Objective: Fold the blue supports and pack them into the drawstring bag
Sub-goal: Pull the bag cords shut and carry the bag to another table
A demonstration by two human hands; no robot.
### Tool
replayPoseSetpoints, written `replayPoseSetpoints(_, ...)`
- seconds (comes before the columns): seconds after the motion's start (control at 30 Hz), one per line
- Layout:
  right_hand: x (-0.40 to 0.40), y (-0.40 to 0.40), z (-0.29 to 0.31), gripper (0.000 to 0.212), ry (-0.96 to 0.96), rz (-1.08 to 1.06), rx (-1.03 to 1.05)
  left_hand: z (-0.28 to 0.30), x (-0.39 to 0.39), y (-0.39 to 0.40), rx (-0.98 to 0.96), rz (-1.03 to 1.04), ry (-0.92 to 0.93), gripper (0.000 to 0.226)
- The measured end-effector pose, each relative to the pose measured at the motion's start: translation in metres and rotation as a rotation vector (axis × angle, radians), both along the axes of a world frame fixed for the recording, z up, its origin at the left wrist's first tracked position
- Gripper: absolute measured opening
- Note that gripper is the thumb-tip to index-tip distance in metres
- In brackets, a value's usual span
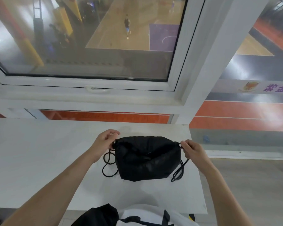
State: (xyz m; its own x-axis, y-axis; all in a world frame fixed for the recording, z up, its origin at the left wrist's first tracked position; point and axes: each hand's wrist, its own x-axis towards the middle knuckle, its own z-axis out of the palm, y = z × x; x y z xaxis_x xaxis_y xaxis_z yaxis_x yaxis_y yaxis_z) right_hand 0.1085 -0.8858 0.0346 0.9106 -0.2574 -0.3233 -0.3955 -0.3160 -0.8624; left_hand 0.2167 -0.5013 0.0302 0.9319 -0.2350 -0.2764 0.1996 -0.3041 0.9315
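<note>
On the white table (39, 160), right of centre, lies the black drawstring bag (147, 159), mouth facing far. Left hand (103, 141) pinches the bag's left top corner at the cord; right hand (192, 150) pinches the right one. Black cords (107, 167) loop beside the bag on both sides. Window (88, 38) beyond.

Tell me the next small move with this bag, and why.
Probably pull both cords outward to cinch the bag shut: the left hand and right hand each pinch a cord at its gathered mouth, and no blue supports show outside.
</note>
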Motion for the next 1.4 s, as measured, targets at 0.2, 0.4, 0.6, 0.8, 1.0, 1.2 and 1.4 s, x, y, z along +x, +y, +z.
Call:
replayPoseSetpoints(0.2, -0.006, -0.019, -0.011, 0.038, -0.049, -0.245, -0.302, -0.024, 0.007, 0.03, 0.071, 0.488, -0.046, 0.028)
replayPoseSetpoints(0.4, -0.008, -0.01, -0.02, 0.037, -0.02, -0.115, -0.181, -0.036, -0.016, 0.022, 0.133, 0.05, 0.079, 0.031)
replayPoseSetpoints(0.6, -0.005, 0.008, -0.01, 0.034, 0.012, 0.029, -0.068, -0.027, -0.019, 0.012, 0.079, -0.006, 0.095, 0.04)
replayPoseSetpoints(0.8, 0.011, 0.021, -0.02, 0.036, -0.045, 0.029, -0.139, -0.032, -0.01, 0.007, 0.088, 0.222, 0.103, 0.033)
replayPoseSetpoints(1.0, 0.012, 0.015, -0.02, 0.027, -0.119, -0.139, -0.176, -0.047, 0.003, 0.027, 0.115, 0.639, 0.111, 0.032)
replayPoseSetpoints(1.2, -0.007, 0.002, -0.022, 0.029, -0.118, -0.143, -0.105, -0.04, 0.0, 0.049, 0.145, 0.333, 0.087, 0.031)
replayPoseSetpoints(1.4, -0.009, 0.01, -0.012, 0.021, -0.063, -0.005, -0.025, -0.023, -0.015, 0.044, 0.202, -0.172, 0.12, 0.034)
